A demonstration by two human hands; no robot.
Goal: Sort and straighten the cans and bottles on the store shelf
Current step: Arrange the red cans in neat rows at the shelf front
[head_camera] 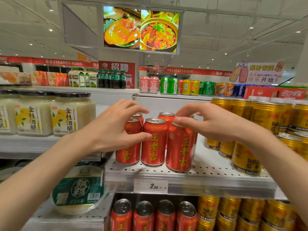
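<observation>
The left front red can [129, 142] is held by the left hand [110, 129], thumb across its face and fingers curled over its rim, apparently so it can be turned label-forward beside the middle red can [154, 141]. The right front red can [180, 147], just right of the middle can and slightly tilted, is pinched at its rim by the right hand [210, 124], presumably to set it upright on the perforated shelf [208, 172].
</observation>
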